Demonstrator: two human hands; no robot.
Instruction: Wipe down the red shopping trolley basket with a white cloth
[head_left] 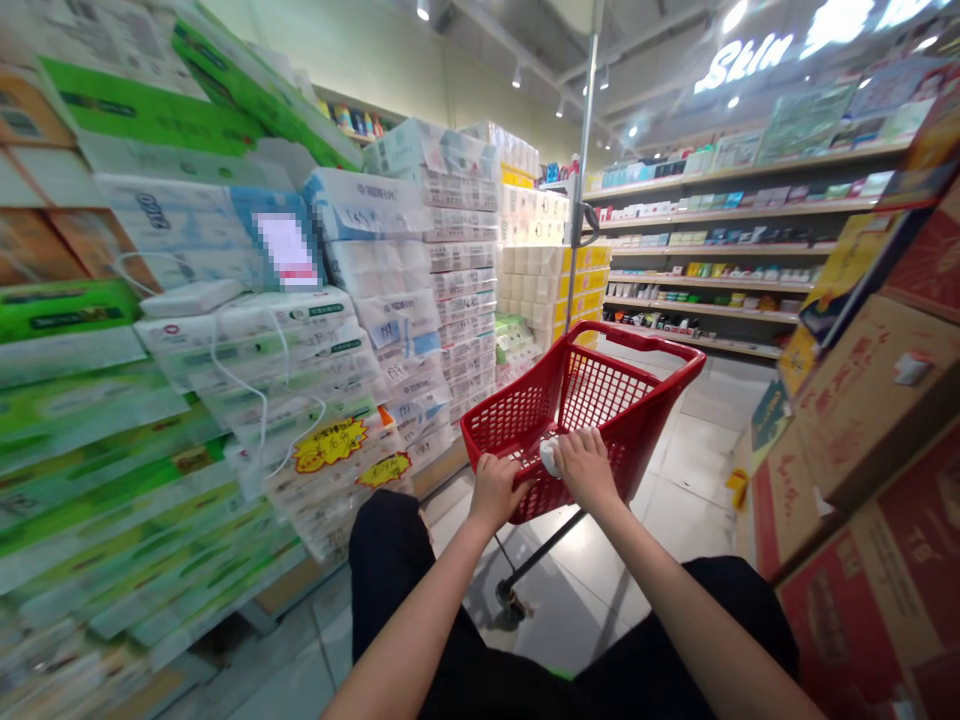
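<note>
A red plastic shopping cart (630,435) with a latticed basket stands before my knees, its handle at the far side. My left hand (495,492) has its fingers curled over the cart's near edge. Just to the right, my right hand (589,468) presses a crumpled white wipe (550,457) against the near side of the basket. The wipe shows only at the left of that hand, and its exact kind, paper or cloth, is hard to make out.
Stacked tissue packs (390,270) rise on the left, with a white cable and a pixelated screen (285,248) on them. Cardboard boxes (862,400) are piled at the right. A metal pole (583,180) stands behind the cart, before product shelves (705,245).
</note>
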